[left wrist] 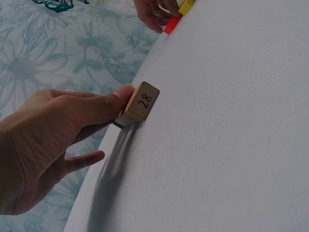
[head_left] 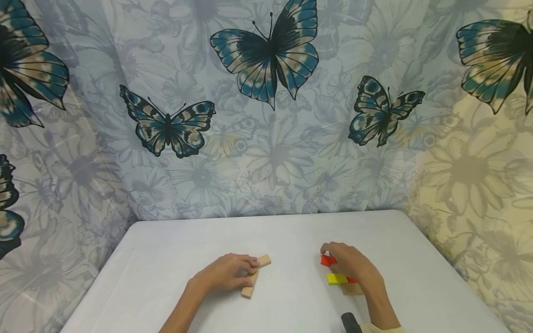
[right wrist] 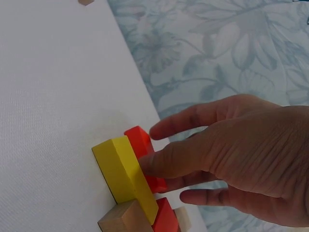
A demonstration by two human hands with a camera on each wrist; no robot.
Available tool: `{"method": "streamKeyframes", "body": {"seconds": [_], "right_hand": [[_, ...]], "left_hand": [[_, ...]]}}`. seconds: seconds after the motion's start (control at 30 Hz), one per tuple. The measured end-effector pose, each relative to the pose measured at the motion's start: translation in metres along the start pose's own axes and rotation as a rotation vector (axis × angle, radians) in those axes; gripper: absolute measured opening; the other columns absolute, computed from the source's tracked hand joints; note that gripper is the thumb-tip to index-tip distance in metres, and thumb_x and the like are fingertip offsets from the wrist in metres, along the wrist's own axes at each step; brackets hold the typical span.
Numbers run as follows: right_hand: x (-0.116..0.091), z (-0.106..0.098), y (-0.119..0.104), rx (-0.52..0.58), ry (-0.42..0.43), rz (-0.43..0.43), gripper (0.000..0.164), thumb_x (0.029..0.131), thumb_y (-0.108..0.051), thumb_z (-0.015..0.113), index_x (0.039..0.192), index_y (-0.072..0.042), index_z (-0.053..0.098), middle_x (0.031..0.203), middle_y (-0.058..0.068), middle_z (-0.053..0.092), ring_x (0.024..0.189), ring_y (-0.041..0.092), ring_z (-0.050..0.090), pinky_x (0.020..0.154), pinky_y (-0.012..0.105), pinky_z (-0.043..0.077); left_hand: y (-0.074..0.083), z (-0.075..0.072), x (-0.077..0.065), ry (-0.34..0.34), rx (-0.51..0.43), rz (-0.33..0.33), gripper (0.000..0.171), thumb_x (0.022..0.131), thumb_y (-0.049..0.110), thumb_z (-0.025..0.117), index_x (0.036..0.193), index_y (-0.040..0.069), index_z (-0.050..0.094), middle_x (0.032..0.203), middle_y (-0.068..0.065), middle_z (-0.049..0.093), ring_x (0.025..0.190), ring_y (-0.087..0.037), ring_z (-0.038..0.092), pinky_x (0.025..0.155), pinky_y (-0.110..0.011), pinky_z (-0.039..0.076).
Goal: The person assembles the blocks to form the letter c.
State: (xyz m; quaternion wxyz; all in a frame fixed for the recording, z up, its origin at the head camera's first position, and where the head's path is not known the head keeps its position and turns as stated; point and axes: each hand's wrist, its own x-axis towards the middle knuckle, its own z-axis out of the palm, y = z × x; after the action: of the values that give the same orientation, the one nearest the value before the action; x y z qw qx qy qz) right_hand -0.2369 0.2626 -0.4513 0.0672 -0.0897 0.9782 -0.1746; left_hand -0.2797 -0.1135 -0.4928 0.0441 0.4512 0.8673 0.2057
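Note:
My left hand (head_left: 226,273) pinches a plain wooden block (head_left: 248,287) between thumb and fingers. The number 28 is printed on that block's near end in the left wrist view. Just beyond it, by the fingertips, lies a second wooden block (head_left: 264,260). On the right, my right hand (head_left: 354,261) reaches over a red block (right wrist: 140,140), thumb on its near side and fingers along its far side. A yellow block (right wrist: 120,166) lies right beside the thumb. Another red block (right wrist: 165,216) and a wooden block (right wrist: 125,218) sit at its near end, partly covered by the hand in the head view.
White cloth covers the table (head_left: 179,240), with bare surface between the two hands. A butterfly-print fabric (head_left: 275,162) hangs behind and along the sides. A dark rounded object (head_left: 350,322) shows beside the right sleeve (head_left: 381,328). Another pale block (right wrist: 182,218) peeks out behind the near red one.

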Motion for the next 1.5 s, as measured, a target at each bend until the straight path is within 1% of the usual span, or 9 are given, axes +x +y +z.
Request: {"method": "streamKeyframes", "body": {"seconds": [0.2, 0.27, 0.53, 0.73, 0.93, 1.03, 1.27, 1.5], "right_hand": [[0.0, 0.0, -0.001, 0.009, 0.005, -0.006, 0.033, 0.088, -0.002, 0.079, 0.117, -0.015, 0.07, 0.1, -0.001, 0.068, 0.089, 0.018, 0.058, 0.09, 0.047, 0.06], [-0.001, 0.0, -0.002, 0.006, 0.005, -0.009, 0.033, 0.088, -0.003, 0.08, 0.117, -0.015, 0.07, 0.099, -0.001, 0.068, 0.089, 0.018, 0.058, 0.09, 0.047, 0.06], [0.001, -0.003, -0.004, -0.003, 0.018, -0.013, 0.032, 0.087, -0.004, 0.081, 0.117, -0.014, 0.071, 0.096, -0.001, 0.068, 0.086, 0.017, 0.058, 0.088, 0.044, 0.061], [0.001, -0.005, -0.007, -0.018, 0.026, -0.01, 0.033, 0.086, -0.005, 0.082, 0.116, -0.014, 0.072, 0.098, -0.001, 0.07, 0.086, 0.017, 0.059, 0.091, 0.046, 0.062], [-0.002, -0.011, -0.013, -0.052, 0.061, -0.071, 0.035, 0.084, -0.006, 0.085, 0.115, -0.012, 0.072, 0.099, 0.0, 0.071, 0.085, 0.017, 0.059, 0.088, 0.044, 0.062], [-0.005, -0.014, -0.017, -0.059, 0.071, -0.095, 0.033, 0.084, -0.005, 0.084, 0.114, -0.012, 0.073, 0.101, 0.0, 0.072, 0.086, 0.017, 0.06, 0.089, 0.045, 0.062], [-0.01, -0.019, -0.027, -0.078, 0.099, -0.127, 0.03, 0.084, -0.004, 0.083, 0.111, -0.014, 0.074, 0.097, -0.002, 0.072, 0.082, 0.015, 0.06, 0.086, 0.043, 0.062], [-0.013, -0.022, -0.035, -0.107, 0.105, -0.151, 0.027, 0.085, -0.003, 0.082, 0.107, -0.016, 0.073, 0.095, -0.005, 0.07, 0.083, 0.013, 0.059, 0.082, 0.039, 0.059]], "left_hand": [[-0.001, 0.001, -0.002, 0.01, 0.002, 0.006, 0.045, 0.092, 0.047, 0.075, 0.12, 0.012, 0.078, 0.14, 0.003, 0.07, 0.134, -0.021, 0.065, 0.115, -0.045, 0.052], [0.0, 0.001, -0.003, 0.009, -0.005, 0.003, 0.047, 0.091, 0.047, 0.076, 0.121, 0.011, 0.078, 0.14, 0.004, 0.07, 0.134, -0.021, 0.065, 0.116, -0.045, 0.051], [0.002, -0.002, -0.004, 0.012, -0.026, 0.005, 0.05, 0.086, 0.045, 0.08, 0.122, 0.01, 0.077, 0.141, 0.004, 0.069, 0.136, -0.018, 0.064, 0.115, -0.039, 0.052], [0.0, -0.002, -0.004, 0.014, -0.031, 0.009, 0.053, 0.084, 0.047, 0.081, 0.123, 0.01, 0.077, 0.14, 0.004, 0.07, 0.135, -0.019, 0.064, 0.113, -0.041, 0.053], [-0.001, -0.002, -0.003, 0.001, -0.043, -0.012, 0.054, 0.084, 0.047, 0.081, 0.124, 0.011, 0.077, 0.142, 0.005, 0.069, 0.137, -0.018, 0.063, 0.115, -0.04, 0.052], [0.001, -0.002, -0.003, 0.0, -0.042, -0.016, 0.054, 0.084, 0.047, 0.081, 0.123, 0.011, 0.077, 0.142, 0.004, 0.069, 0.137, -0.019, 0.063, 0.115, -0.041, 0.052], [0.004, -0.003, -0.004, 0.004, -0.035, 0.0, 0.053, 0.085, 0.046, 0.081, 0.123, 0.01, 0.077, 0.142, 0.003, 0.069, 0.136, -0.021, 0.064, 0.114, -0.043, 0.053], [0.004, -0.002, -0.004, -0.004, -0.039, -0.019, 0.053, 0.085, 0.047, 0.08, 0.124, 0.01, 0.076, 0.142, 0.004, 0.069, 0.137, -0.02, 0.063, 0.115, -0.042, 0.052]]}}
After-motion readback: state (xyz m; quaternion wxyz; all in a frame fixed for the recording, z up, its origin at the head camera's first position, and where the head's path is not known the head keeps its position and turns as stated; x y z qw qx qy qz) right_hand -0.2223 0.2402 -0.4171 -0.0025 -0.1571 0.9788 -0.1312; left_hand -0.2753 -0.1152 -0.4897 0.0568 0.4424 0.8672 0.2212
